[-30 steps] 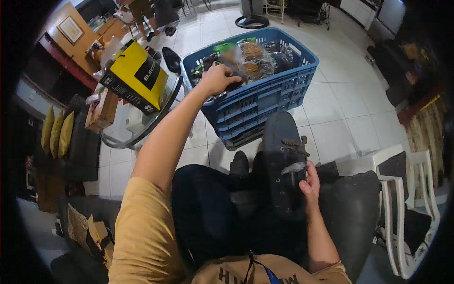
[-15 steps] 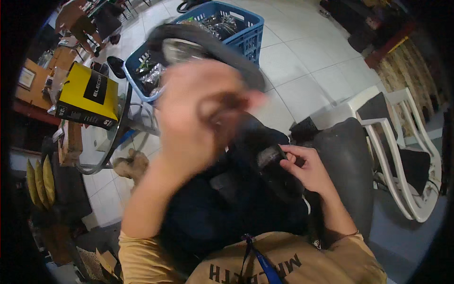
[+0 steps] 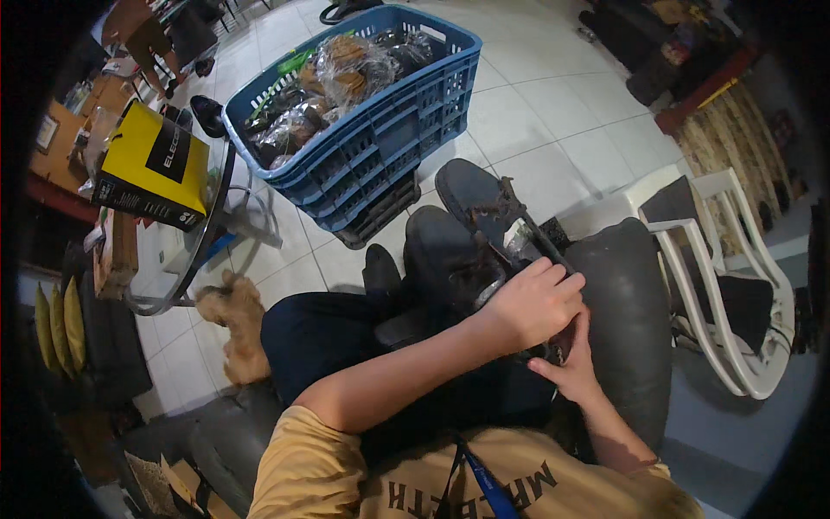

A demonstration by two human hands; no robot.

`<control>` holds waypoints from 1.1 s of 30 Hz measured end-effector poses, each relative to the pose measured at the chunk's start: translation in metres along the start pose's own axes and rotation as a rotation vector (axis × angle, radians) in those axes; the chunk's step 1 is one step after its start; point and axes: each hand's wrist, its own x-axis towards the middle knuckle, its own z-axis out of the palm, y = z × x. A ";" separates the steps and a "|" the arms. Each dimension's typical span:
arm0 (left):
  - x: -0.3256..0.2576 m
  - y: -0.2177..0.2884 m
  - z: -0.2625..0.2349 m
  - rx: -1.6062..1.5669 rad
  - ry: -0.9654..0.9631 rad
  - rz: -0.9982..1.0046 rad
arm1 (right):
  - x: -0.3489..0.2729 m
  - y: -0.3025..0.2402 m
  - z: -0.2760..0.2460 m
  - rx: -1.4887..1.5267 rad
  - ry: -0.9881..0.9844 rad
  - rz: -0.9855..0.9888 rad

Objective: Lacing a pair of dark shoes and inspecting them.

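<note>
Over my lap, at the right, lies a dark sandal (image 3: 474, 195) with brownish straps, its sole tilted up toward the crate. My left hand (image 3: 534, 301) reaches across from the left, its fingers closed over the straps at the near end of the sandal. Just below it, my right hand (image 3: 574, 368) grips the same end, thumb and fingers around a part mostly hidden by my hands. Beside the sandal are another dark sandal (image 3: 430, 242) and a smaller dark shoe-like piece (image 3: 381, 275), close to my dark trousers (image 3: 320, 342).
A blue crate (image 3: 380, 130) of plastic-wrapped goods stands ahead. Leftward are a yellow box (image 3: 156, 164) on a glass table and a light brown dog (image 3: 235, 324). A grey sofa arm (image 3: 618, 285) and white plastic chairs (image 3: 713, 294) flank my right. Another person (image 3: 143, 43) stands far left.
My left hand, raised and blurred before the crate with a dark, curved thing by it, has come down rightward to my right hand. The crate is now unobstructed, and the sandal sticks out farther ahead.
</note>
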 end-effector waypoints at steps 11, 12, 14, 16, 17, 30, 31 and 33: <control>-0.015 0.007 0.001 0.004 -0.034 -0.050 | 0.060 -0.019 0.012 0.205 -0.011 -0.002; -0.015 0.004 -0.002 0.002 0.051 -0.026 | 0.062 -0.021 0.014 0.234 -0.043 -0.018; -0.014 0.002 -0.006 -0.001 0.135 -0.007 | 0.065 -0.025 0.015 0.263 -0.077 -0.031; -0.012 0.005 -0.014 0.019 0.230 -0.039 | 0.063 -0.030 0.018 0.149 -0.078 -0.135; -0.011 0.007 -0.015 0.015 0.229 -0.045 | 0.062 -0.029 0.019 0.149 -0.079 -0.128; -0.014 0.005 -0.075 0.176 0.271 -0.134 | 0.071 -0.023 0.013 0.542 -0.051 0.111; -0.022 0.000 -0.086 0.119 0.384 -0.215 | 0.072 -0.019 0.008 0.596 -0.047 0.142; -0.056 -0.023 -0.093 -0.026 0.519 -0.469 | 0.070 -0.019 0.008 0.585 -0.017 0.118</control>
